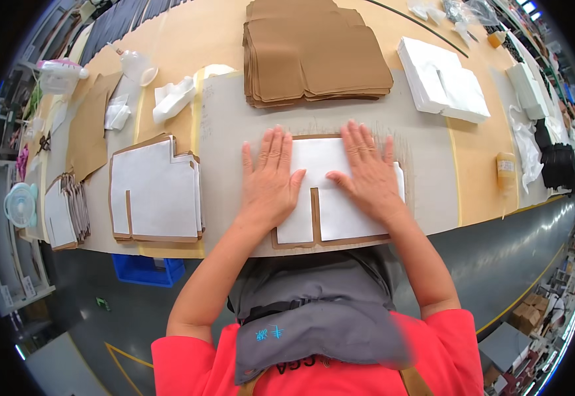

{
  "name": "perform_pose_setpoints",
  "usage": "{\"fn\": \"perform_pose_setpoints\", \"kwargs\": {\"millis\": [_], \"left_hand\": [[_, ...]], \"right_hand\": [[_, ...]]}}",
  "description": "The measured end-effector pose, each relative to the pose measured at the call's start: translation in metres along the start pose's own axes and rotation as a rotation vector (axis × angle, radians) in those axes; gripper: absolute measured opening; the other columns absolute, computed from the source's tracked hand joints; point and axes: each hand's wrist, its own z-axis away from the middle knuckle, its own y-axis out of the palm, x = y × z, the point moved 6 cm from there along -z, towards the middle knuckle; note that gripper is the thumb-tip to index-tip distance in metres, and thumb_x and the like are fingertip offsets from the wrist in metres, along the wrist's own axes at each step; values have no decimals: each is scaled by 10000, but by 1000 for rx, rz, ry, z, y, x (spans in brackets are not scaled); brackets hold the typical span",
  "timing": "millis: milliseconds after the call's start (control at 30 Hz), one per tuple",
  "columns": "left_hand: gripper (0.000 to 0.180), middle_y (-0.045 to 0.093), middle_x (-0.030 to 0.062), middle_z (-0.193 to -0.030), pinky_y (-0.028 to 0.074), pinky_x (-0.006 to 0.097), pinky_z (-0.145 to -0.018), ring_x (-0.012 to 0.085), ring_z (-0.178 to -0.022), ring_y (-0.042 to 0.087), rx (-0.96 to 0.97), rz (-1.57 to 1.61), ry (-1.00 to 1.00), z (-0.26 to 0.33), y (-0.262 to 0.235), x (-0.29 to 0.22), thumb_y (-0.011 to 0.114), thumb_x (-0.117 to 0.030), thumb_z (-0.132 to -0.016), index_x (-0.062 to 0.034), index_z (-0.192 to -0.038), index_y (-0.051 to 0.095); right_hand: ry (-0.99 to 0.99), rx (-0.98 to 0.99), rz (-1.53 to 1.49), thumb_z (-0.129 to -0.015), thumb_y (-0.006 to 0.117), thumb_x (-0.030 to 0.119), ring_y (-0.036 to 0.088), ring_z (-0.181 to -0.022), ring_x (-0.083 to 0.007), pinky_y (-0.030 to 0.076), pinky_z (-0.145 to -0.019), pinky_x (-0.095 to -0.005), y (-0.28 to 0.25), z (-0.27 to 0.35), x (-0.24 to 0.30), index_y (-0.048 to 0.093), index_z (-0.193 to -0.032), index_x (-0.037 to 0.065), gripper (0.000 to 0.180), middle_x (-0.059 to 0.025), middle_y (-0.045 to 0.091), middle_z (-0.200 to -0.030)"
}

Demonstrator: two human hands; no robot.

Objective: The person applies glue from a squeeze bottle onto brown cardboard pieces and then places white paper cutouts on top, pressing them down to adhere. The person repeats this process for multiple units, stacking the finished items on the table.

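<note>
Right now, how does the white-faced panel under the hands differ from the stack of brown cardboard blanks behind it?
The white-faced panel is a single piece showing a white face with a brown border; the brown cardboard stack is many pieces, all brown. The left hand and right hand press flat on the panel, while the stack lies untouched, farther from the person. Both rest on the long worktable and have notched outlines.

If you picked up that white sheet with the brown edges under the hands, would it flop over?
The white sheet backed with brown card would probably bend a little, not droop: it lies dead flat under the left hand and right hand. It looks thin, so likely light. The slit cut into its near edge may let the flaps sag.
</note>
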Motion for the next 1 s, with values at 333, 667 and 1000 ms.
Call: {"fn": "perform_pose_setpoints", "kwargs": {"millis": [333, 667, 1000], "left_hand": [[750, 112, 179, -1656, -40, 609, -1185, 307, -1543, 60, -120, -16, -86, 24, -30, 3, 382, -463, -1033, 13, -1569, 162], [799, 111, 197, -1651, -49, 609, -1182, 328, -1541, 60, -44, 61, -98, 67, -16, 12, 322, -542, -1032, 12, -1574, 129], [711, 163, 213, -1636, 22, 571, -1202, 364, -1531, 93, -229, 232, -185, 72, -25, 35, 326, -459, -1060, 36, -1554, 198]], "right_hand": [[243, -132, 36, -944, 319, 720, 103, -1540, -268, -44, -1187, -604, -48, 51, -54, 121, -1603, 107, 922, -67, 116, -1673], [74, -10, 75, -948, 331, 707, 104, -1536, -305, -37, -1168, -639, -57, 60, -12, 173, -1596, 115, 891, -92, 156, -1663], [-324, -295, -353, -881, 684, 92, 625, -880, -295, 520, -771, -394, -47, -49, 66, 658, -931, 18, 93, -108, 638, -906]]}}
